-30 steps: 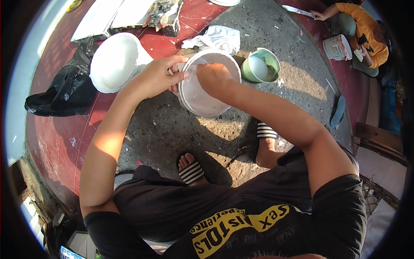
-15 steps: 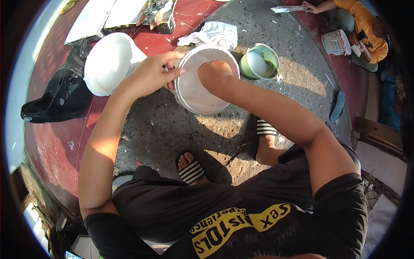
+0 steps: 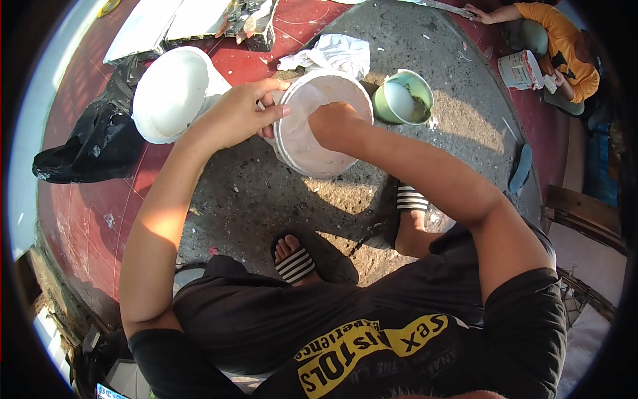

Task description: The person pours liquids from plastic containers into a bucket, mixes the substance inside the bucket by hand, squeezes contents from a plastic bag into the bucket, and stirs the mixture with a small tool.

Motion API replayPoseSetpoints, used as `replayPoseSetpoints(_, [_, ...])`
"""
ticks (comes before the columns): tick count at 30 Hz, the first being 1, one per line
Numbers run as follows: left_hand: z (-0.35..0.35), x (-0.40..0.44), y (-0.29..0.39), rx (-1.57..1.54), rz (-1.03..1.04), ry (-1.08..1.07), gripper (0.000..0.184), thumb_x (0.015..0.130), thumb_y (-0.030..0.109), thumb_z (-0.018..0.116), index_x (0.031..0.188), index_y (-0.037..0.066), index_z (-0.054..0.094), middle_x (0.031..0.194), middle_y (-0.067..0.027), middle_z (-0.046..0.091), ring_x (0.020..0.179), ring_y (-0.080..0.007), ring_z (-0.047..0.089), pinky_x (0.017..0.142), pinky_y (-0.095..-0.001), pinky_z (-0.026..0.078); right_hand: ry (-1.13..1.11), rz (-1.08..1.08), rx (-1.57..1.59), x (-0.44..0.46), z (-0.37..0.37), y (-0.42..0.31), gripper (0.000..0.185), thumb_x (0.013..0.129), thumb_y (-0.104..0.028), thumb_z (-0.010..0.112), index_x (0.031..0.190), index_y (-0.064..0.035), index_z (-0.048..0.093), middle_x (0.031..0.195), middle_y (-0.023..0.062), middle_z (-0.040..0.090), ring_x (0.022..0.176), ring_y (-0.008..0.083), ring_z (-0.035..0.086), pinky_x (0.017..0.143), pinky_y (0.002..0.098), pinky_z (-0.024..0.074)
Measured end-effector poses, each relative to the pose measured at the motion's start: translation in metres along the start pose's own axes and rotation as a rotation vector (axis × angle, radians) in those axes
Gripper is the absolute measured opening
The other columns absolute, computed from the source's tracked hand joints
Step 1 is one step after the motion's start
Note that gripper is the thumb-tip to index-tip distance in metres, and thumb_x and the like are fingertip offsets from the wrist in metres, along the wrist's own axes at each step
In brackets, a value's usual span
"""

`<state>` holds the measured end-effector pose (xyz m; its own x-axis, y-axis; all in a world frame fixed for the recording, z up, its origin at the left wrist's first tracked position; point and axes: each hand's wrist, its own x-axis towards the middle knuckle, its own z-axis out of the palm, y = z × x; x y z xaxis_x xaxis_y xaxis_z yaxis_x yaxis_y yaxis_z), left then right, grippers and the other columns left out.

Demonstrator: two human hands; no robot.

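Note:
A white plastic bucket [image 3: 307, 159] stands on the grey floor in front of me, its mouth facing up towards me. My left hand [image 3: 249, 112] grips its left rim, the thumb over the edge and the fingers on the outer side. Down inside the bucket is my right hand [image 3: 332, 123]. Only its back and wrist show, so its fingers and anything in them are hidden. Pale smears coat the bucket's inner wall. Just right of it sits a small green pail [image 3: 381, 106] with whitish contents, and behind it lies a white cloth [image 3: 345, 54].
A second white bucket [image 3: 166, 93] lies tilted at left, beside a black plastic bag [image 3: 86, 146]. White-topped blocks [image 3: 149, 26] stand at the back left. Another person in an orange shirt [image 3: 555, 30] sits at far right near a paint bucket [image 3: 515, 72]. A blue slipper [image 3: 520, 178] lies at right.
My right hand has shifted slightly inside the bucket. The person at right has raised the long pale piece a little towards the top edge. My left hand keeps its grip.

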<state>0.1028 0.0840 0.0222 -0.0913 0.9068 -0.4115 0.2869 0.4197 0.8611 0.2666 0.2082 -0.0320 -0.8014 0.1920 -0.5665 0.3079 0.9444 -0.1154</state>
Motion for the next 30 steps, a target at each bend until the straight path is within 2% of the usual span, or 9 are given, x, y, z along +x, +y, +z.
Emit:
replayPoseSetpoints(2, [0.0, -0.001, 0.001, 0.007, 0.006, -0.013, 0.047, 0.097, 0.022, 0.064, 0.136, 0.0, 0.05, 0.08, -0.0032, 0.059, 0.071, -0.0121, 0.063, 0.066, -0.0282, 0.054, -0.071, -0.033, 0.034, 0.008, 0.013, -0.003, 0.016, 0.084, -0.014, 0.061, 0.088, -0.0008, 0.069, 0.091, 0.0189, 0.071, 0.084, 0.033, 0.071, 0.073, 0.0394, 0.0567])
replayPoseSetpoints(4, [0.0, -0.001, 0.002, 0.016, 0.007, -0.007, 0.047, 0.097, 0.022, 0.064, 0.136, 0.0, 0.051, 0.08, -0.0032, 0.059, 0.071, -0.0121, 0.063, 0.066, -0.0282, 0.054, 0.184, -0.028, 0.231, 0.013, 0.022, -0.005, 0.016, 0.084, -0.013, 0.061, 0.088, -0.0006, 0.069, 0.09, 0.0188, 0.071, 0.082, 0.0341, 0.071, 0.072, 0.0409, 0.057])
replayPoseSetpoints(7, [0.0, 0.001, -0.002, 0.034, 0.016, -0.006, 0.047, 0.097, 0.023, 0.064, 0.136, 0.0, 0.051, 0.08, -0.0034, 0.059, 0.07, -0.0122, 0.063, 0.066, -0.0282, 0.054, 0.316, 0.073, 0.115, 0.011, 0.02, -0.001, 0.016, 0.085, -0.013, 0.059, 0.087, -0.0013, 0.069, 0.09, 0.019, 0.071, 0.082, 0.0346, 0.071, 0.072, 0.0436, 0.0557])
replayPoseSetpoints(14, [0.001, -0.001, 0.001, 0.019, 0.012, -0.013, 0.047, 0.097, 0.022, 0.064, 0.136, 0.001, 0.05, 0.081, -0.0042, 0.06, 0.07, -0.0128, 0.064, 0.066, -0.0279, 0.054, 0.318, -0.056, 0.146, 0.013, 0.025, -0.006, 0.016, 0.081, -0.011, 0.064, 0.093, -0.0027, 0.072, 0.094, 0.0165, 0.073, 0.089, 0.0291, 0.073, 0.076, 0.0395, 0.0571])
replayPoseSetpoints(16, [0.0, 0.0, -0.001, 0.019, 0.011, -0.011, 0.046, 0.097, 0.022, 0.064, 0.136, 0.001, 0.05, 0.081, -0.0044, 0.061, 0.071, -0.0128, 0.064, 0.066, -0.028, 0.054, 0.103, -0.1, 0.054, 0.009, 0.021, -0.005, 0.013, 0.086, -0.012, 0.059, 0.091, -0.0029, 0.066, 0.085, 0.0147, 0.072, 0.083, 0.03, 0.072, 0.071, 0.0384, 0.0571])
replayPoseSetpoints(20, [0.001, 0.0, -0.003, -0.013, 0.018, -0.015, 0.046, 0.097, 0.022, 0.064, 0.136, 0.002, 0.05, 0.082, -0.0046, 0.061, 0.071, -0.0129, 0.064, 0.066, -0.028, 0.054, -0.004, -0.012, -0.12, 0.002, 0.003, -0.004, 0.012, 0.086, -0.012, 0.059, 0.092, -0.0035, 0.066, 0.084, 0.0148, 0.071, 0.083, 0.0293, 0.072, 0.072, 0.0393, 0.0559])
replayPoseSetpoints(26, [-0.004, 0.002, -0.003, 0.027, 0.019, -0.02, 0.047, 0.097, 0.024, 0.064, 0.137, 0.002, 0.05, 0.082, -0.0042, 0.061, 0.071, -0.0128, 0.064, 0.067, -0.0281, 0.054, 0.34, -0.102, -0.013, 0.013, 0.02, -0.005, 0.013, 0.082, -0.012, 0.065, 0.092, -0.0041, 0.068, 0.086, 0.0126, 0.072, 0.083, 0.0277, 0.073, 0.069, 0.0374, 0.0572])
replayPoseSetpoints(28, [-0.004, 0.002, -0.003, 0.011, 0.017, -0.017, 0.047, 0.097, 0.023, 0.064, 0.137, 0.002, 0.05, 0.082, -0.0043, 0.061, 0.071, -0.0128, 0.064, 0.067, -0.0281, 0.054, 0.093, -0.107, -0.062, 0.011, 0.018, -0.001, 0.013, 0.081, -0.012, 0.066, 0.092, -0.0048, 0.065, 0.085, 0.0098, 0.072, 0.082, 0.0253, 0.073, 0.067, 0.0361, 0.0569])
replayPoseSetpoints(30, [-0.005, 0.001, -0.004, -0.008, 0.012, -0.014, 0.047, 0.097, 0.023, 0.063, 0.137, 0.002, 0.05, 0.082, -0.0044, 0.061, 0.071, -0.0128, 0.064, 0.067, -0.0282, 0.054, 0.08, -0.057, -0.134, 0.008, 0.014, 0.002, 0.013, 0.082, -0.013, 0.065, 0.092, -0.0047, 0.065, 0.085, 0.0105, 0.072, 0.082, 0.0265, 0.073, 0.068, 0.037, 0.0567])
